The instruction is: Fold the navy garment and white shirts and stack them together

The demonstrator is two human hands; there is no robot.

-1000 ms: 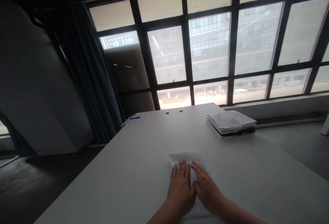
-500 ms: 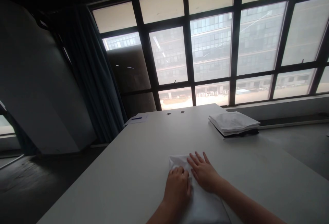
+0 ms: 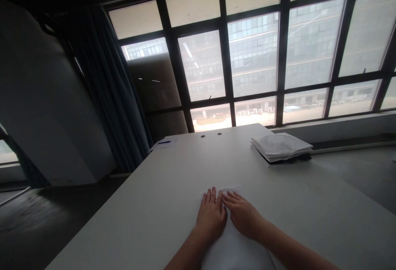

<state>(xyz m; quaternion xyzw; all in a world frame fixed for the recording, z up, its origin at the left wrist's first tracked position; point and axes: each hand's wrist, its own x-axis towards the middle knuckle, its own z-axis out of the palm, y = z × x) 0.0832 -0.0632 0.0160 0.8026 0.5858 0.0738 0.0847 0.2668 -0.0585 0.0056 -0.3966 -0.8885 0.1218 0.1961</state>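
A white folded cloth (image 3: 235,247) lies on the white table at the near edge of the view, partly covered by my hands and forearms. My left hand (image 3: 212,214) rests flat on its far left part, fingers stretched forward. Close beside it, my right hand (image 3: 243,214) lies flat on the far right part, its fingertips near the left hand's fingers. Both hands press on the cloth without gripping it. The cloth's far edge shows just past the fingertips.
A stack of folded white cloths (image 3: 281,146), with something dark at its bottom, sits on the right of the table (image 3: 173,187). At the far left corner lie a paper sheet (image 3: 170,143) and a blue pen (image 3: 164,142). Windows and a dark curtain (image 3: 114,96) stand beyond.
My left hand has gone from curled fingers to stretched flat, reaching farther forward. My right hand has shifted slightly, its fingers now closer together and pointing left toward the left hand.
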